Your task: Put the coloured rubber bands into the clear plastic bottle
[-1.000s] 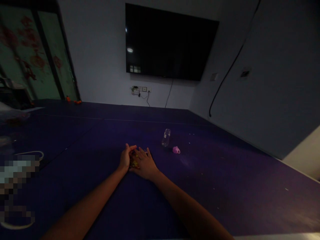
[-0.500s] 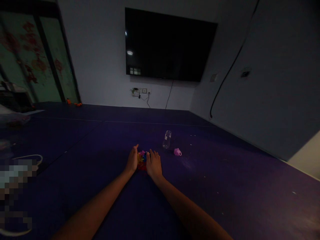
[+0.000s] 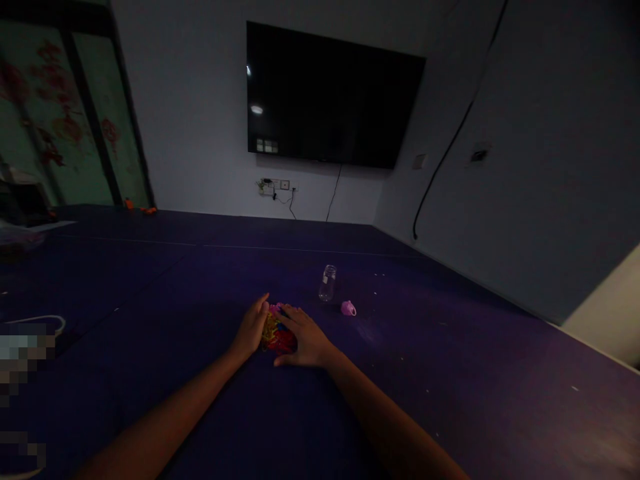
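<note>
A small heap of thin, tangled coloured pieces (image 3: 280, 339), yellow, red, blue and pink, lies on the dark purple-blue floor; they look like rubber bands, but their kind is not clear. My left hand (image 3: 251, 328) stands on edge against the heap's left side, fingers extended. On the other side my right hand (image 3: 311, 339) rests with spread fingers over the right part of the heap, thumb apart near its front. Part of the heap is hidden under that hand. Just beyond, a clear bottle (image 3: 327, 284) stands uncapped, and a pink lid with a loop (image 3: 348, 308) lies to its right.
Small white scraps dot the floor (image 3: 475, 373) to the right. A white cord (image 3: 55, 319) and a blurred-out object (image 3: 25, 353) lie at the left. At the back are a wall-mounted television (image 3: 330, 97), sockets (image 3: 280, 185) and a hanging black cable (image 3: 443, 163).
My hands have shifted around the heap. The right hand covered most of it, stood along its right side, and now lies spread over it. The heap shows more than at first. Bottle and lid stay put.
</note>
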The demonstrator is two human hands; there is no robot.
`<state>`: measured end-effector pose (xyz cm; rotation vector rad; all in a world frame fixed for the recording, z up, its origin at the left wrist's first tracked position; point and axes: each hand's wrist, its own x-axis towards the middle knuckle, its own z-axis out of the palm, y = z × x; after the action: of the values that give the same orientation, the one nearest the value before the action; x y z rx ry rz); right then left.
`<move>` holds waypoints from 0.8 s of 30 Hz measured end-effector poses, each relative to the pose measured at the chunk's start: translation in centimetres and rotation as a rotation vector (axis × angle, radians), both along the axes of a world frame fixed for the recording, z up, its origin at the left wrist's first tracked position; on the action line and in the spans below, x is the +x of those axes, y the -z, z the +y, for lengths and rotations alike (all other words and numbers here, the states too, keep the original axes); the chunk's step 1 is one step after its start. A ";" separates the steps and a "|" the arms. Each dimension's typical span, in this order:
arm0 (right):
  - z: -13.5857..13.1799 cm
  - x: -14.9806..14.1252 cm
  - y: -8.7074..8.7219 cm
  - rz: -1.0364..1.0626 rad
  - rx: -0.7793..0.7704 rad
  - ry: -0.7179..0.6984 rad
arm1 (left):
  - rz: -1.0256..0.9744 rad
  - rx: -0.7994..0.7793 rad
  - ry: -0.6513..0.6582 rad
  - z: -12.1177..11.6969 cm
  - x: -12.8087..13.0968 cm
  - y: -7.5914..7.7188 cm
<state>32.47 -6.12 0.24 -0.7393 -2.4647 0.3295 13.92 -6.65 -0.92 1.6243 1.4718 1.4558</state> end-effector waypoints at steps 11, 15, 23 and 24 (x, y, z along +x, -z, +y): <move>2.4 -1.1 0.6 0.078 0.051 0.156 | 0.139 0.105 -0.002 0.5 -0.2 -0.3; 1.8 -1.4 0.8 0.202 0.020 0.202 | 0.281 0.229 -0.058 0.0 -0.5 -0.1; 2.3 -3.0 1.3 0.209 -0.013 0.264 | 0.293 0.214 -0.042 0.6 -0.3 0.2; 2.4 -3.0 1.3 0.233 -0.012 0.271 | 0.270 0.214 -0.043 0.7 -0.3 0.3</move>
<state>29.46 -3.69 -1.04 -0.9690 -2.1154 0.3083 13.65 -5.97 -1.19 1.9954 1.5450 1.5074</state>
